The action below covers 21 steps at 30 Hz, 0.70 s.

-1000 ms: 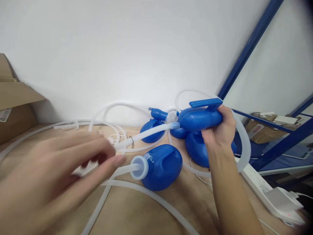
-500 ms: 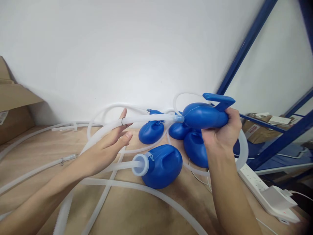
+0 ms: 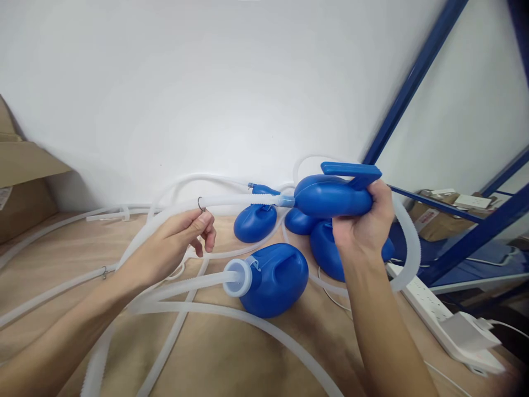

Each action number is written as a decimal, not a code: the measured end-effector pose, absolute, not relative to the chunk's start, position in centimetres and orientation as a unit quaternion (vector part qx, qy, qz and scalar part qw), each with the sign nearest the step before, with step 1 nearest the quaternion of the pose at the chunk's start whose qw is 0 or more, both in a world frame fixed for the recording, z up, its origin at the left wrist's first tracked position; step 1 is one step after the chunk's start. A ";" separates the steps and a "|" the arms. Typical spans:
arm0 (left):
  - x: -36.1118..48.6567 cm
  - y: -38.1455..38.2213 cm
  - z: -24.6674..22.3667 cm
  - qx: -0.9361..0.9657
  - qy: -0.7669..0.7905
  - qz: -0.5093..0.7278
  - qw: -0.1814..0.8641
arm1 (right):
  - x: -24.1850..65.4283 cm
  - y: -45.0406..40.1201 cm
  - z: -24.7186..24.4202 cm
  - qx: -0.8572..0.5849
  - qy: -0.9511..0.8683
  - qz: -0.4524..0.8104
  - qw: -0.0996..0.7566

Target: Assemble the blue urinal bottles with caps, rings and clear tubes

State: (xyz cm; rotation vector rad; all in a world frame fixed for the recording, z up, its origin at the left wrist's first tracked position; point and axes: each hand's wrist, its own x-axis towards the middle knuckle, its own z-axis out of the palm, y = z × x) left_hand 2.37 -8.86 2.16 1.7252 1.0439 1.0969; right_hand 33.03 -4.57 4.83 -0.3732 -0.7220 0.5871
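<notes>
My right hand (image 3: 366, 220) is wrapped round a blue urinal bottle (image 3: 330, 196), held sideways above the table with its handle at the top. From the bottle's left end, a translucent ribbed hose (image 3: 235, 200) runs left through a clear connector (image 3: 286, 200). A small wire hose clamp (image 3: 200, 203) sits round this hose, its lower end pinched between the thumb and forefinger of my left hand (image 3: 188, 231). Below lies another blue urinal bottle (image 3: 276, 281), whose white open mouth (image 3: 237, 278) faces left with a hose in it.
More blue bottles (image 3: 255, 222) lie behind, near the white wall. Loose hoses (image 3: 248, 320) loop across the wooden table (image 3: 223, 358). At right are a white power strip (image 3: 446, 320) with a plug and a blue metal frame (image 3: 417, 82). A cardboard box (image 3: 28, 204) stands at left.
My left hand has gone from open fingers behind the hose to a pinch on the wire clamp, which shifted slightly left. My right hand and its bottle have moved a little left.
</notes>
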 end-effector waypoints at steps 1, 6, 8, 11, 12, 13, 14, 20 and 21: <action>2.2 -8.8 2.3 0.685 0.415 0.428 0.419 | 32.8 -4.6 4.7 -0.176 -0.356 0.276 0.875; 2.4 -9.8 2.9 0.697 0.423 0.387 0.431 | 30.2 -5.1 3.6 -0.170 -0.438 0.254 0.846; 2.9 -10.6 3.0 0.707 0.423 0.374 0.425 | 28.8 -5.6 3.1 -0.157 -0.470 0.268 0.826; 4.0 -11.5 2.9 0.716 0.410 0.362 0.434 | 26.8 -6.5 2.7 -0.125 -0.507 0.284 0.804; 4.3 -11.6 2.8 0.713 0.405 0.362 0.444 | 26.4 -6.8 2.6 -0.119 -0.519 0.282 0.798; 4.6 -11.7 2.6 0.707 0.401 0.365 0.453 | 26.1 -7.1 2.6 -0.117 -0.530 0.280 0.792; 4.9 -11.8 2.5 0.701 0.401 0.371 0.458 | 26.0 -7.3 2.7 -0.116 -0.539 0.278 0.786; 5.0 -11.9 2.5 0.707 0.407 0.355 0.457 | 26.6 -7.9 3.2 -0.120 -0.545 0.289 0.778; 4.9 -12.0 2.6 0.714 0.404 0.341 0.459 | 26.6 -7.8 3.2 -0.120 -0.544 0.297 0.776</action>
